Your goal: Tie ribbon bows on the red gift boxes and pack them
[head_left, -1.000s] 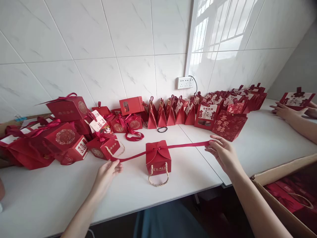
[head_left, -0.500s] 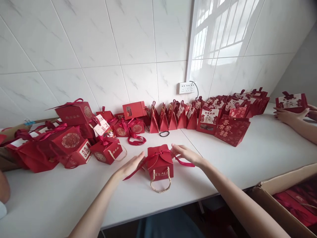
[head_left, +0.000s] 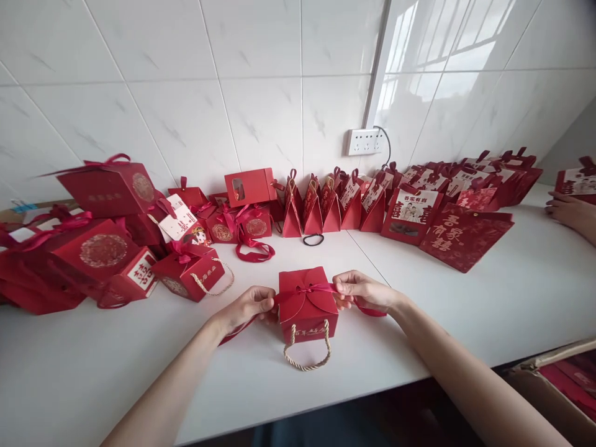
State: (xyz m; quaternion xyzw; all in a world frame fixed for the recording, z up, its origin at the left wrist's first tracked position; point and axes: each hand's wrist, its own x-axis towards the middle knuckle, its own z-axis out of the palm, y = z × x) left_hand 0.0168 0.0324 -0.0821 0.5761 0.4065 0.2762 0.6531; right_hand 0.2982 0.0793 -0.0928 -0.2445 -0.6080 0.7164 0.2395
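While the red gift box (head_left: 307, 308) sits on the worktop (head_left: 242, 385), left hand (head_left: 246, 308) and right hand (head_left: 367, 292) pinch its ribbon (head_left: 322, 288) in their fingers, either side. Box judged light, stiff, crushable; ribbon soft, perhaps slippery, best held near the knot (head_left: 303, 290).

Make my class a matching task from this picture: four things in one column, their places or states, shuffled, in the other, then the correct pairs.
Things:
1. wall socket
2. nearest rope handle
3. black loop
4. ribbon across the front box

Places or states:
A. lying on the white table, before the row of pointed boxes
B. held on one side by the left hand, on the other by the right hand
C. fixed to the near side of the front box
D. mounted on the tiled wall

Pairs: 1-D, 2-C, 3-A, 4-B
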